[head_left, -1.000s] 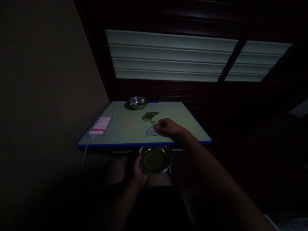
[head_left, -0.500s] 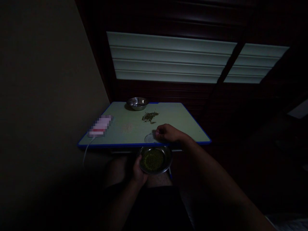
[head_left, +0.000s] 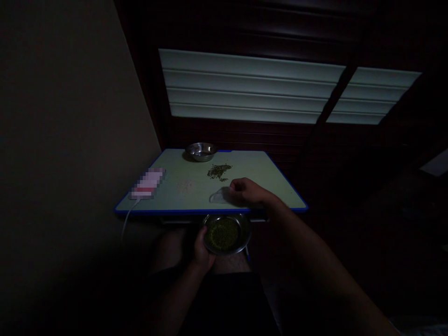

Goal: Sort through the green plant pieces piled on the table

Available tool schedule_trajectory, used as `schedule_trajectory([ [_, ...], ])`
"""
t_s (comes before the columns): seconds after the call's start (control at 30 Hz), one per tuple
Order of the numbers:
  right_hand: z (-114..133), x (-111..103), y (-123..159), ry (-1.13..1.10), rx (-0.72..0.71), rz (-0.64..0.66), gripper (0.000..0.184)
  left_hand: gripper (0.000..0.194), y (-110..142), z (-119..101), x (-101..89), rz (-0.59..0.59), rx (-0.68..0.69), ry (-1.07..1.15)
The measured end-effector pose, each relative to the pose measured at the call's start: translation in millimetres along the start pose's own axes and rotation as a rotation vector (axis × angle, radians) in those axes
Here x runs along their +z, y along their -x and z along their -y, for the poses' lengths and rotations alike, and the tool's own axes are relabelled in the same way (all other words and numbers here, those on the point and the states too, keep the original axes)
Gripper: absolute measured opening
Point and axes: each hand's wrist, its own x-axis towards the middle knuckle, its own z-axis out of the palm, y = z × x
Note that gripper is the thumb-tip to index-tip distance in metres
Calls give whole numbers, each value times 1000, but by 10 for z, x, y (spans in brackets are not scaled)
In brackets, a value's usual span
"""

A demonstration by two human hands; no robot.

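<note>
My left hand (head_left: 201, 252) grips the rim of a steel bowl (head_left: 227, 234) filled with small green grains, held just below the near edge of a pale green table (head_left: 276, 182). My right hand (head_left: 245, 191) rests on the table near that edge, fingers curled on a small pale round piece (head_left: 217, 197) that lies flat on the surface. A loose heap of green grains (head_left: 219, 171) lies farther back on the table.
An empty steel bowl (head_left: 200, 151) stands at the table's far edge. A blurred pink-white phone (head_left: 147, 184) with a white cable (head_left: 125, 224) lies at the left. A wall rises on the left; slatted shutters (head_left: 245, 88) are behind the table. The room is dark.
My right hand slid the pale round piece toward the table's near edge, then eased slightly back. The left hand and its bowl stayed put.
</note>
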Motion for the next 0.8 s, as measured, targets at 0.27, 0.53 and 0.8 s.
schedule_trajectory([
  [0.27,-261,-218,-525,-226,74,-487,18,29,-15,-6,2,-21,-13,-11],
  [0.53,-585,-193,-664,-150,41,-735,21,27,-10,-6,-6,-17,8,2],
  [0.8,-656,-152,-657,75,28,-700,21,29,5,-6,-10,0,18,7],
])
